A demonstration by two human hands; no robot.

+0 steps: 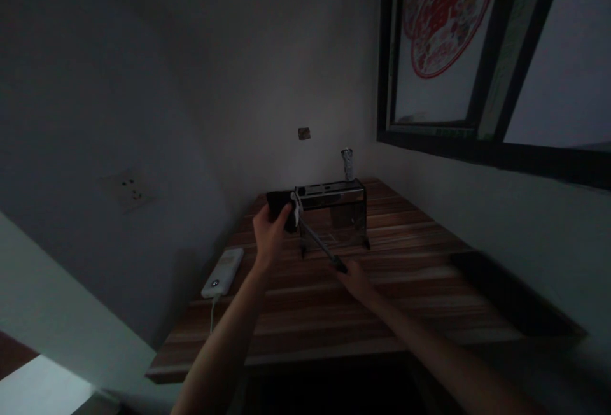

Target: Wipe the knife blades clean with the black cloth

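My left hand (270, 230) grips a black object (279, 203) by its lower part, thumb toward me. A crumpled-looking white piece (296, 206) shows along its right side; dim light hides its exact kind. My right hand (356, 280) is closed around the black handle of a slim grey-shafted tool (317, 240). The tool slants up and left, its far end at or close to the white piece; contact cannot be made out. Right behind both hands stands a dark-framed metal rack (334, 193) on short feet. A foil-wrapped cylinder (348, 165) stands upright at its back right.
A white power bank (223, 273) with a cable (212, 314) lies at the left of the striped wooden table (291, 332). A flat black panel (510, 294) lies along the right wall. A wall socket (130, 191) is at left, a framed picture (443, 14) at upper right.
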